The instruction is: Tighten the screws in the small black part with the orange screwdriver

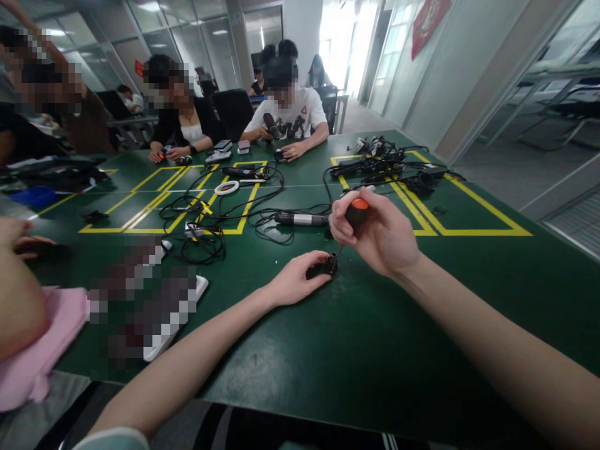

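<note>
My left hand (pixel 300 278) rests on the green table (pixel 375 350) with its fingers around a small black part (pixel 330 265). In my right hand (pixel 382 234) is a screwdriver (pixel 357 215) with an orange-ended dark handle, held in closed fingers. Its thin shaft slants down to the left, and the tip meets the top of the black part or is very close to it; exact contact cannot be made out.
A black and silver tool (pixel 302 219) with cables lies beyond my hands. Tangled cables (pixel 199 240), a white tape ring (pixel 226 187) and a pile of black devices (pixel 375 164) are farther off. Two phone-like objects (pixel 175 315) lie left. People sit across the table.
</note>
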Available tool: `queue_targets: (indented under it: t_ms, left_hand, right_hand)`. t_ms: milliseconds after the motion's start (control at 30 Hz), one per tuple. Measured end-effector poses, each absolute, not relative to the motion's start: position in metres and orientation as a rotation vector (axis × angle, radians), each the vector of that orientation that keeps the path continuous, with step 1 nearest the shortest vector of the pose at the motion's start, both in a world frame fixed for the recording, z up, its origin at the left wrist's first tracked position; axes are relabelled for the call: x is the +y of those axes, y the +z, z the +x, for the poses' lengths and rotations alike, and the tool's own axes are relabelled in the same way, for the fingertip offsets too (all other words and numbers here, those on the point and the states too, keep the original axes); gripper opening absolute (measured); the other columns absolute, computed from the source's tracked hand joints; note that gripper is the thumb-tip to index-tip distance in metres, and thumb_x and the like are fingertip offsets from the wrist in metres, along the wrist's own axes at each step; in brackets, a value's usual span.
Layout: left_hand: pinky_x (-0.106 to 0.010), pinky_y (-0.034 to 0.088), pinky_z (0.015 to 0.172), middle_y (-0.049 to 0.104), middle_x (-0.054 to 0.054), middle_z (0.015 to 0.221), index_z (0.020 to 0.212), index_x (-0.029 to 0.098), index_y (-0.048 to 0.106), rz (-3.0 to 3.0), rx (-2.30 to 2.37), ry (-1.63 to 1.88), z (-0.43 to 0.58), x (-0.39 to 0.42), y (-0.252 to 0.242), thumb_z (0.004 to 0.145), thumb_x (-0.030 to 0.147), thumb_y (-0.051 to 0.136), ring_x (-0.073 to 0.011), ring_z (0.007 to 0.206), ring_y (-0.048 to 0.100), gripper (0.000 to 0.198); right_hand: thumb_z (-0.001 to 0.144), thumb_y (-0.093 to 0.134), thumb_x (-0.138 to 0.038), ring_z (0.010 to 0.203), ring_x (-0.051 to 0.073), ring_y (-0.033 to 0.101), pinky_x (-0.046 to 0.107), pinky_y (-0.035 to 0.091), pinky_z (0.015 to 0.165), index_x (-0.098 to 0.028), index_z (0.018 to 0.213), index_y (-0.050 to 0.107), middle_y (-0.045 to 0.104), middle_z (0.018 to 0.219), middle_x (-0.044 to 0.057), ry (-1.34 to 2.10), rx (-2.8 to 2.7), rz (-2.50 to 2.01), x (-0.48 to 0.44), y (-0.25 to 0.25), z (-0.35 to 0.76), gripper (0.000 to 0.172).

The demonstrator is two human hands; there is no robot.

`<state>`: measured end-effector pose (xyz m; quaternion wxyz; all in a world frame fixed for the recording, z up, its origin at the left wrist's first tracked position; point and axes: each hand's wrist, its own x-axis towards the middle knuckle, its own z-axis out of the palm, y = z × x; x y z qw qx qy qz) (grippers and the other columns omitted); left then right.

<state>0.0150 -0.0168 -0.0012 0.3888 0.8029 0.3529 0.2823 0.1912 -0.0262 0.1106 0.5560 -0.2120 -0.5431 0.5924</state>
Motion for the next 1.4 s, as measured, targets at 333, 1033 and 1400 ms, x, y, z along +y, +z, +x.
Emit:
queue_targets:
  t_ms: [333,1033,1400]
  left_hand:
    - [-0.042,0.055,0.110,0.076,-0.010,0.130,0.131,0.019,0.067,2.032,0.898,0.723,0.0145,-0.0174,0.0009,0.095,0.025,0.073,-0.0248,0.118,0.072,0.037]
    - [-0.042,0.056,0.109,0.076,-0.010,0.131,0.132,0.020,0.067,2.056,0.912,0.726,0.0151,-0.0169,-0.0016,0.095,0.025,0.073,-0.0251,0.118,0.072,0.038]
    - [-0.041,0.056,0.108,0.076,-0.010,0.129,0.130,0.019,0.067,2.063,0.893,0.732,0.0153,-0.0173,-0.0004,0.095,0.025,0.072,-0.0251,0.117,0.072,0.036]
  right_hand:
    - [0.093,0.067,-0.046,0.050,0.012,0.042,0.028,0.033,0.051,-0.022,0.077,0.057,0.052,0.064,-0.002,1.409,-1.254,-0.467,-0.0266,0.1117,0.1920,0.030]
    - [0.092,0.068,-0.057,0.050,0.013,0.039,0.029,0.032,0.048,-0.022,0.078,0.059,0.045,0.060,-0.003,1.392,-1.283,-0.489,-0.0278,0.1118,0.1914,0.038]
    - [0.091,0.069,-0.047,0.051,0.013,0.047,0.028,0.033,0.050,-0.020,0.072,0.063,0.054,0.061,-0.001,1.413,-1.269,-0.460,-0.0281,0.1118,0.1909,0.034]
